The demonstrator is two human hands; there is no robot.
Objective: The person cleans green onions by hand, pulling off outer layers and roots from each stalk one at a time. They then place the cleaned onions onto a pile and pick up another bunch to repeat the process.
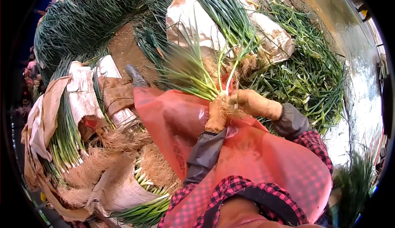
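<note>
In an orange glove, my left hand (216, 115) is wrapped round the root end of a bunch of green onions (197, 78), whose green leaves fan out up and to the left. My right hand (247, 101), gloved too, is closed beside the roots, at the base of a stalk that stands apart from the bunch. Whether its fingertips hold that stalk or some roots is too small to tell. Both hands are above the red apron (263, 154) over my lap.
Paper-wrapped onion bundles (193, 22) lie ahead. Loose green leaves (308, 80) are heaped at the right. More wrapped bundles (84, 92) with tangled roots (158, 166) lie at the left, below a large pile of onions (74, 30). Wet ground (362, 63) shows at far right.
</note>
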